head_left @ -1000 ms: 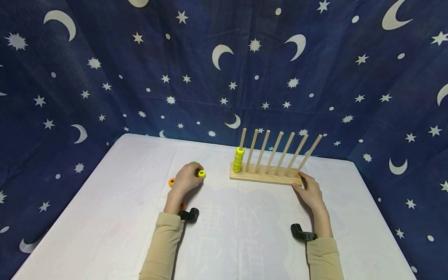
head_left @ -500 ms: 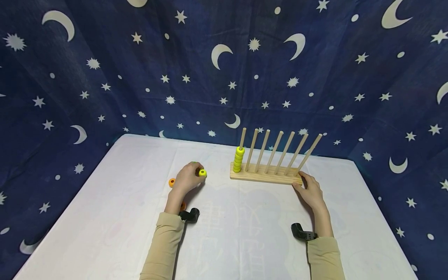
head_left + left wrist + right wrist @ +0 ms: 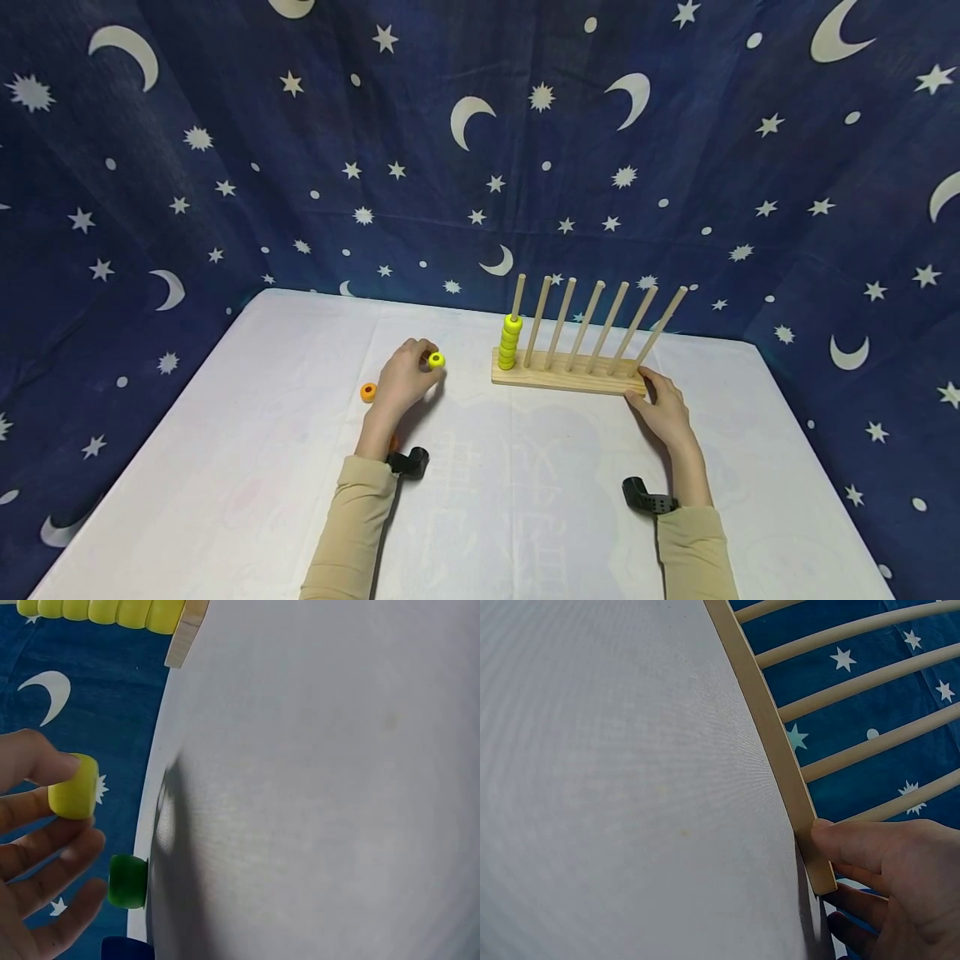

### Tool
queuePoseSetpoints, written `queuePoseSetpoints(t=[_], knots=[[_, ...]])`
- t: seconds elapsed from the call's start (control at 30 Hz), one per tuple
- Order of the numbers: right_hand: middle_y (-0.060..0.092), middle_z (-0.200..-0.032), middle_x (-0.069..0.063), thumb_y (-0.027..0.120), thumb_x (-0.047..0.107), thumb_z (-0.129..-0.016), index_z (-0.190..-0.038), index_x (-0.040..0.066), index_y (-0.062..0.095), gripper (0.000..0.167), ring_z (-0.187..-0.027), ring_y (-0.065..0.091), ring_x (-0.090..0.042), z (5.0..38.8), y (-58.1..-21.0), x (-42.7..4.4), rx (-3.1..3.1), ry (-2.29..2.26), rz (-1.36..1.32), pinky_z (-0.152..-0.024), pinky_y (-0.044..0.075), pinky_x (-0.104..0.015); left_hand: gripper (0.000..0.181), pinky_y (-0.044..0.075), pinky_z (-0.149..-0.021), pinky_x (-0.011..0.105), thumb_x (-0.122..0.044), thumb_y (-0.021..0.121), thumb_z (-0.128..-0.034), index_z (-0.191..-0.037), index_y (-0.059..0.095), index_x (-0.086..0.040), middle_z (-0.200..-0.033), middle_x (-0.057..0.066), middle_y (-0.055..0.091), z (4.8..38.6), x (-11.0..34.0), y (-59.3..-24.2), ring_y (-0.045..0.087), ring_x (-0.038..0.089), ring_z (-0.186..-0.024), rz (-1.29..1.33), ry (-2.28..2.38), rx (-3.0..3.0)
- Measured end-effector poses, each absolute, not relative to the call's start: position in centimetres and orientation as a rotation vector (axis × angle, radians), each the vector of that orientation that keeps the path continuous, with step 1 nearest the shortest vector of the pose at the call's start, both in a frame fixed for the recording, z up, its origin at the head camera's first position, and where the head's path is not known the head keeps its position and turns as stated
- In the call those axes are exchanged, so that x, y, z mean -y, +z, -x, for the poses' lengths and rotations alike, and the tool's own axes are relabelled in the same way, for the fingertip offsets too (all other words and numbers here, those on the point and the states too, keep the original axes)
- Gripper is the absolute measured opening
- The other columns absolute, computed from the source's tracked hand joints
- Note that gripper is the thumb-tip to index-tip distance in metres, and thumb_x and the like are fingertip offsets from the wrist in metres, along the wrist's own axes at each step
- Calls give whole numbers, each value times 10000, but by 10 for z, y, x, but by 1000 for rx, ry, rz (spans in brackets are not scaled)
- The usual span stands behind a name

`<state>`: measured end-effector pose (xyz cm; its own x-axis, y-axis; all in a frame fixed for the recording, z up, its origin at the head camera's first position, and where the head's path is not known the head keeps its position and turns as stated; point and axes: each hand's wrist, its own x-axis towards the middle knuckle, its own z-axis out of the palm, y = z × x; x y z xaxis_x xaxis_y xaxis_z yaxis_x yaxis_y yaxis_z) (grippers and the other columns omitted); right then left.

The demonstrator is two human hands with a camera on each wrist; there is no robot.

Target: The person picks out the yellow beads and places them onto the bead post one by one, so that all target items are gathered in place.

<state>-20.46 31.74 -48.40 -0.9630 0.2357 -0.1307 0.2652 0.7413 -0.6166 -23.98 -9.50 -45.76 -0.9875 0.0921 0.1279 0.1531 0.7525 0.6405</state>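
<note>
Thumb and index finger of my left hand (image 3: 405, 379) pinch a yellow bead (image 3: 437, 360) with a dark hole. In the left wrist view this yellow bead (image 3: 73, 791) is off the table, the other fingers loosely bent below it. To its right stands a wooden peg rack (image 3: 566, 382) with several upright pegs. A column of yellow beads (image 3: 508, 343) fills the lower part of its leftmost peg; the other pegs are bare. My right hand (image 3: 663, 410) grips the rack's right end, thumb on the front edge of the base (image 3: 769, 727) in the right wrist view.
An orange bead (image 3: 368, 392) lies left of my left hand; another orange bead (image 3: 393, 442) is partly hidden by the wrist. The left wrist view shows a green bead (image 3: 127, 881) and a blue bead (image 3: 127, 949). A star-patterned cloth (image 3: 420, 125) hangs behind the white table.
My left hand has risen slightly, away from me and to the right, with the yellow bead. My right hand and the rack stay in place.
</note>
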Motion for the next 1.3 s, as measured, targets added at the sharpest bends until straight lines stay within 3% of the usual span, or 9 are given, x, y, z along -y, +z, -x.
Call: queuePoseSetpoints(t=[0.4, 1.3], knots=[[227, -1545, -271, 553, 272, -957, -1505, 43, 263, 660, -1433, 148, -476, 205, -485, -316, -2889, -1033, -415, -1129, 84, -676, 330, 509, -840, 409, -170, 694, -826, -1139, 645, -75, -1038, 111, 628, 240, 94, -451, 623, 282, -968, 112, -1138, 2677], [221, -1543, -278, 545, 272, -960, -1504, 39, 261, 656, -1430, 144, -482, 205, -485, -317, -2890, -1012, -417, -1125, 86, -684, 287, 534, -779, 376, -164, 725, -827, -1093, 661, -78, -1008, 106, 634, 232, 82, -430, 638, 259, -939, 94, -1355, 2379]])
